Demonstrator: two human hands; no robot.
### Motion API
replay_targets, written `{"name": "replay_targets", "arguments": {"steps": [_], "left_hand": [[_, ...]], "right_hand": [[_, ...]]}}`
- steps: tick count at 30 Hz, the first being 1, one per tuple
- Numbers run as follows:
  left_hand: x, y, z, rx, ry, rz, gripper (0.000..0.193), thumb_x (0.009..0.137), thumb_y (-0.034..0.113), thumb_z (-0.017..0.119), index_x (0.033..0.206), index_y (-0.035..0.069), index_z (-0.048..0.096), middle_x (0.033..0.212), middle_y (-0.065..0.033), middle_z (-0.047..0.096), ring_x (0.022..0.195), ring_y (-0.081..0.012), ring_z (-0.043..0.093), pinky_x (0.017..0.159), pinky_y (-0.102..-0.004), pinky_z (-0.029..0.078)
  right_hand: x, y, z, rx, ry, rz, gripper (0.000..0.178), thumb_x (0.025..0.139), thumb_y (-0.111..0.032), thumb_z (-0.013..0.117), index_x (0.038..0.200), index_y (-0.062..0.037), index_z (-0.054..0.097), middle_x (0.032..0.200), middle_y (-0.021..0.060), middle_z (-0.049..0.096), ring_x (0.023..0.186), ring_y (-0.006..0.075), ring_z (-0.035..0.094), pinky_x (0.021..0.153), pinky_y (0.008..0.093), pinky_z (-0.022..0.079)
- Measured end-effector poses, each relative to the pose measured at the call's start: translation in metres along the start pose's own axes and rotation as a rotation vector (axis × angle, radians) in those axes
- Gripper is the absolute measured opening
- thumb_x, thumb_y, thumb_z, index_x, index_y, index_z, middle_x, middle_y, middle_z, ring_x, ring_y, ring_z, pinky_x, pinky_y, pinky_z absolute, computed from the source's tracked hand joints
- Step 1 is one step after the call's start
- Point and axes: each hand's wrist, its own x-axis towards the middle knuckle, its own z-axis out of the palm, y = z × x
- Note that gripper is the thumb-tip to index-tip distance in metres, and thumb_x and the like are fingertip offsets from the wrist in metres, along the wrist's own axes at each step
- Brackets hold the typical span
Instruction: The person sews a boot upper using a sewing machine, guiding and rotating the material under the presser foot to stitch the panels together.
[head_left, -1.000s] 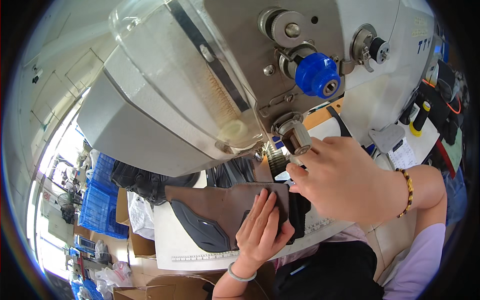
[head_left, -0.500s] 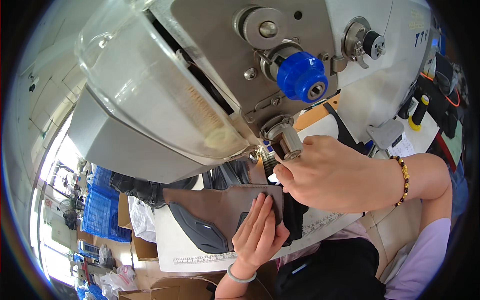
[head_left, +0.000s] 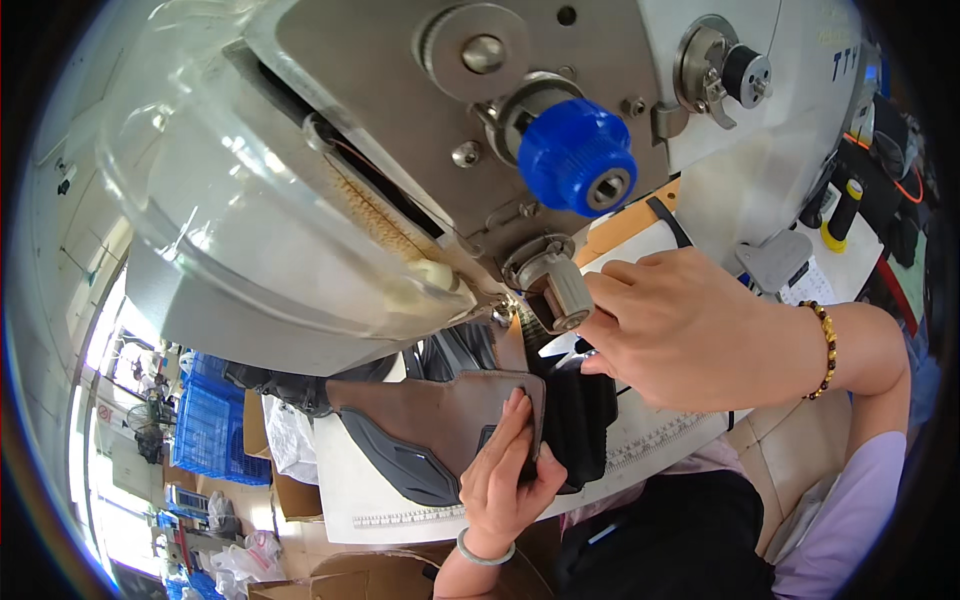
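A large sewing machine (head_left: 350,60) with a blue knob (head_left: 575,155) fills the upper part of the view. Below its needle area lies a brown panel (head_left: 420,400) with a black padded piece (head_left: 400,455) along its lower side. My left hand (head_left: 505,480) grips the panel's right edge, fingers laid over the top and thumb beyond the edge. My right hand (head_left: 690,330) is closed beside the metal cylinder (head_left: 565,300) under the machine head. Its fingertips are partly hidden, so what they hold cannot be made out. Black material (head_left: 580,415) lies between my hands.
A white work table (head_left: 340,480) with a ruler strip (head_left: 650,440) runs along the front. Blue crates (head_left: 215,420) and cardboard boxes (head_left: 360,580) stand at the lower left. A black thread spool (head_left: 845,215) with yellow ends stands at the right.
The view has shifted, and the machine head looks nearer. My right hand has moved slightly right and up. My left fingers are more bunched at the panel's edge, which now curls up a little.
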Motion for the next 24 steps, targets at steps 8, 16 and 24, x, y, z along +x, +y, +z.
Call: {"name": "replay_targets", "arguments": {"steps": [8,16,24], "left_hand": [[-0.006,-0.001,0.005,-0.018,0.072,-0.063,0.018,0.083,0.006,0.057,0.089,-0.007,0.047,0.097,-0.0286,0.062,0.088,-0.0354,0.065,0.073,-0.0343,0.055],[-0.006,0.002,0.007,0.021,0.041,-0.047,0.017,0.079,0.003,0.058,0.091,-0.007,0.050,0.097,-0.0276,0.062,0.089,-0.0377,0.064,0.074,-0.0368,0.055],[0.006,0.001,-0.001,0.088,-0.134,0.046,0.031,0.067,0.005,0.067,0.094,-0.002,0.055,0.106,-0.0195,0.060,0.101,-0.0356,0.059,0.083,-0.0425,0.050]], "right_hand": [[0.004,0.004,0.001,0.181,-0.148,0.063,0.025,0.076,-0.026,0.065,0.068,-0.0033,0.057,0.074,0.0048,0.052,0.068,0.0166,0.055,0.057,0.0286,0.043],[0.011,-0.004,0.004,0.185,-0.016,-0.017,0.011,0.066,-0.013,0.060,0.062,-0.0023,0.059,0.071,0.0058,0.054,0.069,0.0188,0.057,0.054,0.0286,0.045],[-0.008,-0.005,0.013,0.080,-0.014,0.027,0.020,0.067,-0.018,0.066,0.079,-0.0037,0.058,0.073,0.0055,0.051,0.068,0.0203,0.056,0.055,0.0307,0.044]]}}
